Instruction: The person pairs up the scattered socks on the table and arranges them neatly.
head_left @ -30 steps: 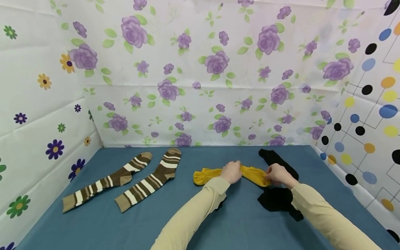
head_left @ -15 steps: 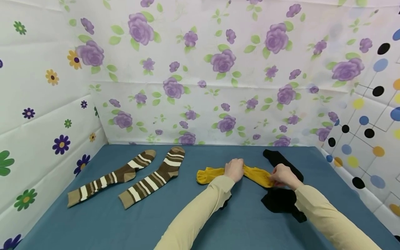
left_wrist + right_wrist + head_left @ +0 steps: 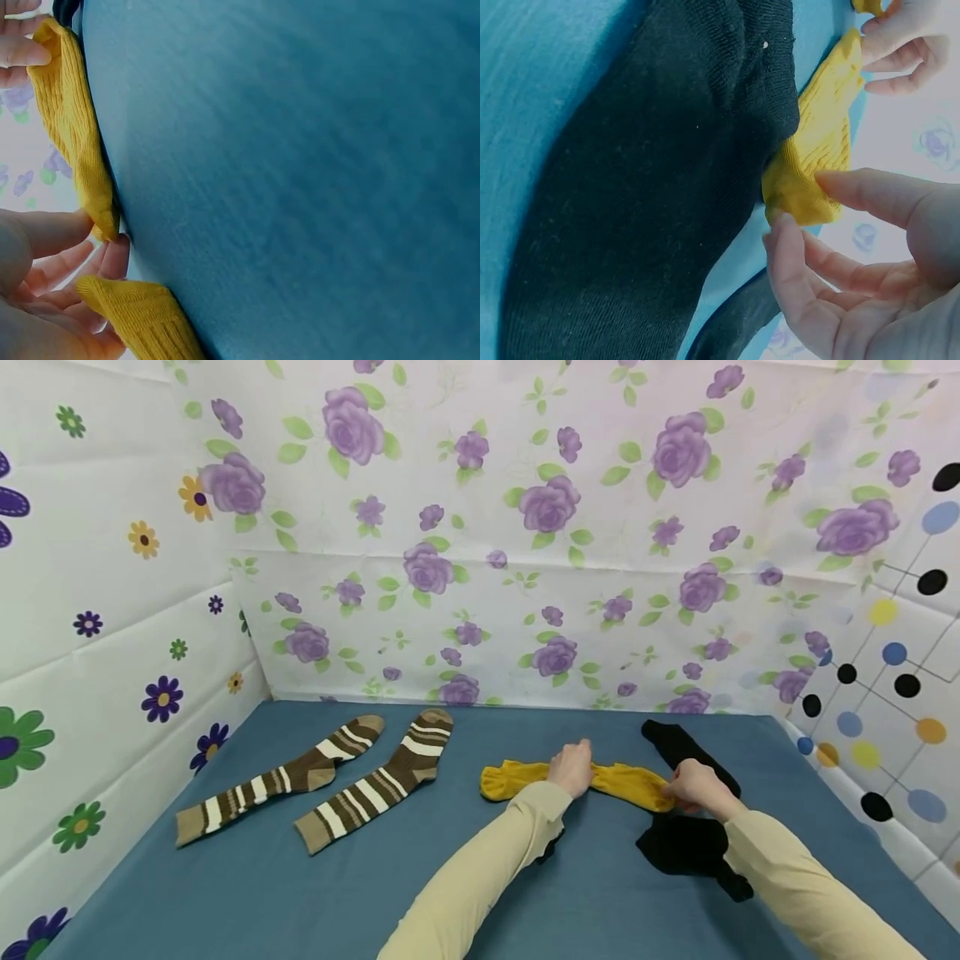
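A yellow sock [image 3: 630,785] lies stretched between my two hands on the blue cloth. My left hand [image 3: 572,770] pinches its left end between thumb and fingers, as the left wrist view shows close up. My right hand [image 3: 699,787] pinches the other end, with the thumb [image 3: 855,187] on top and a fingertip below. A second yellow sock [image 3: 510,779] lies just left of my left hand, its near end [image 3: 142,315] beside the palm. Right under my right hand is a crumpled black sock [image 3: 681,843], partly hidden by the sleeve.
Two brown-and-white striped socks [image 3: 281,781] [image 3: 382,785] lie apart on the left. Another black sock [image 3: 686,752] lies behind my right hand. A small dark piece [image 3: 551,847] shows beneath the left sleeve. Patterned sheets [image 3: 450,527] wall in the cloth-covered surface [image 3: 337,902].
The head view has swung slightly left, so everything sits further right in it. Both hands keep their hold on the yellow sock, with hardly any movement.
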`<action>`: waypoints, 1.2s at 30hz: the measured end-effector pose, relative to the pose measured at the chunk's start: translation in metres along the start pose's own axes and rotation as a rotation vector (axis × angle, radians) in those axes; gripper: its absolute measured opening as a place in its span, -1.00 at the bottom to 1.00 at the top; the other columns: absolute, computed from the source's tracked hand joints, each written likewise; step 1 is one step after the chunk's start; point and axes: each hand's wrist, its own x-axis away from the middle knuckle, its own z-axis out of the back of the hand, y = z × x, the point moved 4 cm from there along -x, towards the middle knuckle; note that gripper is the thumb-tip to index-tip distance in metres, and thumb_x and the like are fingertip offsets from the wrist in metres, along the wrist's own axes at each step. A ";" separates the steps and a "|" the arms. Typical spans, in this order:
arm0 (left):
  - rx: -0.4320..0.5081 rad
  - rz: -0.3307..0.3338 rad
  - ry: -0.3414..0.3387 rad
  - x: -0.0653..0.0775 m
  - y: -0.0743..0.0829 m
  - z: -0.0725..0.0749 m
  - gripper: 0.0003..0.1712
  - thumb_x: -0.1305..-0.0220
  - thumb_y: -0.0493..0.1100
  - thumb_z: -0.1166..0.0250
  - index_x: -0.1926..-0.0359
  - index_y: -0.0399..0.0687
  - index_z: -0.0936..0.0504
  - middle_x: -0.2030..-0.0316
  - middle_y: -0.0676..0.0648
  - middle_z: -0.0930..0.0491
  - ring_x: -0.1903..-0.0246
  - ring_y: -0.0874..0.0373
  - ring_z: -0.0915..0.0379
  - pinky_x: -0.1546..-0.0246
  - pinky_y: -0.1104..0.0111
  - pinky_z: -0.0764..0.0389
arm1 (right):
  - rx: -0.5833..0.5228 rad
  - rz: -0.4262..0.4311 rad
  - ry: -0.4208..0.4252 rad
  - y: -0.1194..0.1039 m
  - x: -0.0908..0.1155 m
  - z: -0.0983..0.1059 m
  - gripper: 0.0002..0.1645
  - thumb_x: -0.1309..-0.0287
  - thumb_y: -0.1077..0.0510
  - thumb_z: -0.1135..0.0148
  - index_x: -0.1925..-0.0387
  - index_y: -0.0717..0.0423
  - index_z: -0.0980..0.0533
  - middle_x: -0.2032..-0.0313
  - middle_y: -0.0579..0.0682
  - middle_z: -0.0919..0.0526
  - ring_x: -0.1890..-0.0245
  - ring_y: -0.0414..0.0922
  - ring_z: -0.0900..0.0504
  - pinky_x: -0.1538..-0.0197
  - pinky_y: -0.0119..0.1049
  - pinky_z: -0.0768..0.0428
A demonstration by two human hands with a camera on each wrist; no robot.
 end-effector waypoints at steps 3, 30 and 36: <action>0.026 -0.002 -0.004 0.001 0.000 0.001 -0.91 -0.24 -0.34 -0.15 0.24 -0.15 -0.53 0.47 0.00 -0.49 0.56 0.19 -0.42 0.60 0.45 -0.41 | -0.038 -0.012 -0.020 0.003 0.000 0.000 -0.80 -0.06 0.30 -0.17 0.61 0.30 -0.55 0.66 0.02 -0.54 0.67 -0.10 -0.52 0.51 -0.26 -0.55; 0.263 -0.043 0.061 0.017 0.006 0.031 -0.83 -0.16 -0.42 -0.16 0.25 -0.16 -0.59 0.40 0.02 -0.52 0.48 0.24 -0.43 0.49 0.50 -0.44 | -0.120 0.033 0.085 -0.008 0.002 0.015 -0.84 -0.07 0.36 -0.10 0.43 0.43 -0.55 0.59 0.07 -0.55 0.54 0.03 -0.57 0.43 -0.18 -0.57; 0.375 -0.050 0.095 0.024 -0.004 0.040 -0.84 -0.13 -0.45 -0.16 0.27 -0.21 -0.58 0.47 0.04 -0.47 0.50 0.24 -0.38 0.47 0.47 -0.43 | -0.108 0.049 0.101 -0.016 0.000 0.013 -0.84 -0.08 0.35 -0.07 0.43 0.40 -0.55 0.58 0.09 -0.57 0.54 0.03 -0.58 0.43 -0.18 -0.56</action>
